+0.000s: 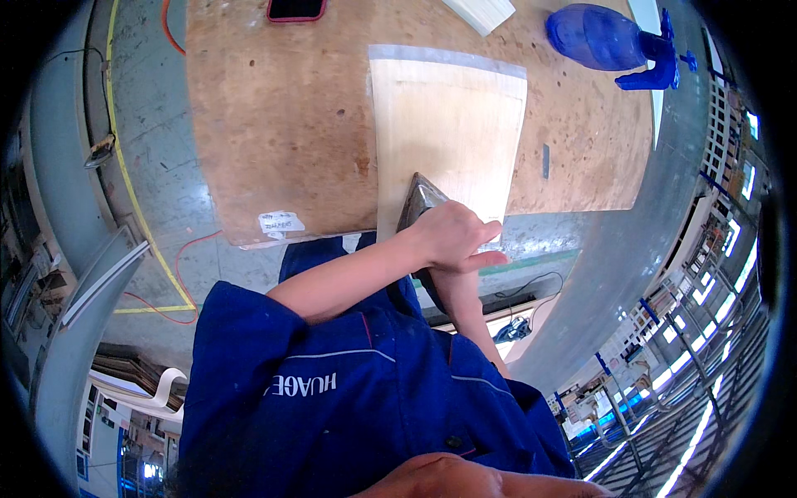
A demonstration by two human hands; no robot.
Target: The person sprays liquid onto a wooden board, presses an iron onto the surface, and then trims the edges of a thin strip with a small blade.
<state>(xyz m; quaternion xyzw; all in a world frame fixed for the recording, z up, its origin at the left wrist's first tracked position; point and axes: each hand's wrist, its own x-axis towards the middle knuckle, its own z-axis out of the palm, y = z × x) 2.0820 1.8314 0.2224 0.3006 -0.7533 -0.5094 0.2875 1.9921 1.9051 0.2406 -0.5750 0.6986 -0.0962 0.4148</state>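
A pale wooden veneer sheet (448, 108) with a translucent border lies on the worn plywood bench (282, 124), reaching its near edge. A grey metal iron (418, 194) rests on the sheet's near part, pointed tip away from me. My left hand (452, 236) grips over the iron, its thumb pointing right. My right hand (449, 284) comes up from below, behind the left one at the iron; its fingers are hidden.
A red-cased phone (295, 7), pale strips (479, 12) and a blue spray bottle (594, 37) sit at the bench's back. An orange hose (184, 249) runs on the floor at left. A corded dark tool (512, 330) lies below right.
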